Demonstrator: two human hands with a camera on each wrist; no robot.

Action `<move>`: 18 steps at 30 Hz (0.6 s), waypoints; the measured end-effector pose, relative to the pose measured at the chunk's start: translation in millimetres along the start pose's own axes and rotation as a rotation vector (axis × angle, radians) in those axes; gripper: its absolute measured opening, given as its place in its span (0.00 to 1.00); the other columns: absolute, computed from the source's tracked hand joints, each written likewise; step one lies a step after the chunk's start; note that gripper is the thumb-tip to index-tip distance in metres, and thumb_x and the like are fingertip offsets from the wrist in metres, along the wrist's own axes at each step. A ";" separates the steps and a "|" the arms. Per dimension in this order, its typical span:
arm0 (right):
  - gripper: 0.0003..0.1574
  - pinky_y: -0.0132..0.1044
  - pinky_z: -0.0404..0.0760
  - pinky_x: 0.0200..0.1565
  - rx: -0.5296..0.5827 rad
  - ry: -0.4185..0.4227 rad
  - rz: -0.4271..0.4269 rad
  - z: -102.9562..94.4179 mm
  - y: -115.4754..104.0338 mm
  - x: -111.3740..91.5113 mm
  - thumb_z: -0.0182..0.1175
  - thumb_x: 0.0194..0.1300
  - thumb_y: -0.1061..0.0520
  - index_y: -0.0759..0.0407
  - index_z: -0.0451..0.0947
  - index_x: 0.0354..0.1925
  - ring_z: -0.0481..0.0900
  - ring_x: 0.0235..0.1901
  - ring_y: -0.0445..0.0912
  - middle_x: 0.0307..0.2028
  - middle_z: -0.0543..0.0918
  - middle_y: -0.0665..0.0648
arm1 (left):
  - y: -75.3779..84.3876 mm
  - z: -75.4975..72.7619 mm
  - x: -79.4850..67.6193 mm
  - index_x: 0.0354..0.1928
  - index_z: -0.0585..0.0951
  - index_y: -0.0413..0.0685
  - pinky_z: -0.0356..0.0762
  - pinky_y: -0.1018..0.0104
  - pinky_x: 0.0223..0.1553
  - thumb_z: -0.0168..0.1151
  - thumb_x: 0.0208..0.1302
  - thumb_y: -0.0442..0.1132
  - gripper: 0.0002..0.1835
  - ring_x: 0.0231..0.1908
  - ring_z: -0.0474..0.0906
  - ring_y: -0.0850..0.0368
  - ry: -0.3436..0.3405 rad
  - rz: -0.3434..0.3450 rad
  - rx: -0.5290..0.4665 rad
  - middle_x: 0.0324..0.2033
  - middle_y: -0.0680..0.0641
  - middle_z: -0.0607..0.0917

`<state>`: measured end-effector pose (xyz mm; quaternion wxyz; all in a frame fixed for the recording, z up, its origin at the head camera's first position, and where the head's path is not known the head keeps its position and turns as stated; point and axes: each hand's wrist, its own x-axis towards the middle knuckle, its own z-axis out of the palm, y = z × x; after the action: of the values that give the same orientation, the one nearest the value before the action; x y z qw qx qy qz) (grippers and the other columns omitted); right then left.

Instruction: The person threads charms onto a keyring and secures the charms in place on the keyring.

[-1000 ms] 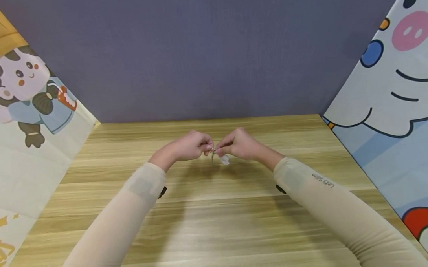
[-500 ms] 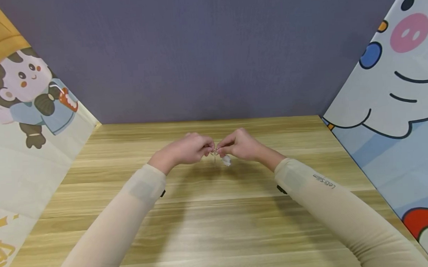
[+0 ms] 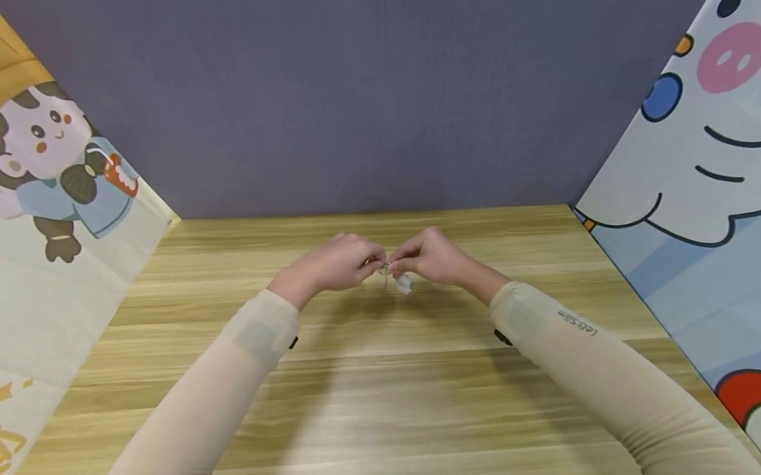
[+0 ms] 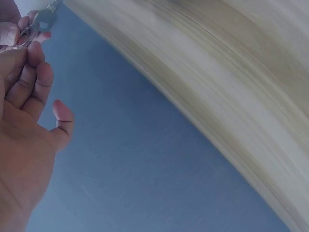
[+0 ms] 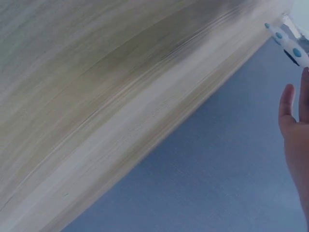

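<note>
Step in hand, AFAICT: fiddly 2-handed fingertip work at the key ring (image 3: 384,269), prob. threading or freeing smth on its wire; can't tell which, contact pt mostly covered. The ring is held up over the wood-grain surface (image 3: 386,391), between both hands. L hand (image 3: 337,264) is just left of the ring, grip closed to a tight pinch on its edge, other fingers loosely bent, little finger stuck out to the side. R hand (image 3: 439,260) is just right of it, thumb + forefinger tips also pinched tight at the ring; whether on the wire itself or the charm's link, can't tell. 1 key (image 3: 386,280) hangs below the ring; the white charm w/ blue spots (image 5: 289,46) dangles below & right of it. Next move, my read: keep L pinch firm so the ring can't spin, then small R fingertip slides along the wire, w/o big arm motion. Main risk IMO: thin springy wire slips a pinch, & key or charm drops to the surface under the ring.
</note>
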<state>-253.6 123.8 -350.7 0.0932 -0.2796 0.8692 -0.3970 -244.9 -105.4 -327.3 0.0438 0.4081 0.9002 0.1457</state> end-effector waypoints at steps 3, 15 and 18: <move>0.08 0.37 0.81 0.40 -0.001 -0.008 0.022 -1.2 -0.3 0.6 0.69 0.74 0.56 0.55 0.94 0.40 0.83 0.31 0.40 0.36 0.94 0.53 | 0.5 0.3 0.9 0.50 0.88 0.43 0.82 0.52 0.49 0.55 0.82 0.38 0.12 0.33 0.78 0.58 -0.001 -0.002 -0.012 0.41 0.48 0.91; 0.09 0.47 0.86 0.52 0.081 0.010 0.066 -3.7 -5.9 3.3 0.69 0.74 0.53 0.55 0.93 0.42 0.90 0.39 0.44 0.34 0.94 0.52 | -9.2 4.0 -1.8 0.52 0.89 0.44 0.87 0.53 0.53 0.62 0.78 0.36 0.09 0.47 0.88 0.54 0.095 -0.047 -0.228 0.46 0.45 0.92; 0.10 0.47 0.85 0.56 0.096 0.016 0.069 -3.7 -7.1 3.4 0.68 0.75 0.52 0.54 0.93 0.42 0.90 0.41 0.44 0.34 0.94 0.51 | -10.6 5.5 -1.8 0.50 0.89 0.43 0.87 0.53 0.51 0.62 0.77 0.34 0.09 0.45 0.88 0.53 0.163 -0.015 -0.216 0.44 0.45 0.93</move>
<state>-255.0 120.5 -342.8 0.1131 -0.2415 0.8590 -0.4371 -250.2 -112.2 -335.7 0.0153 0.3813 0.8828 0.2740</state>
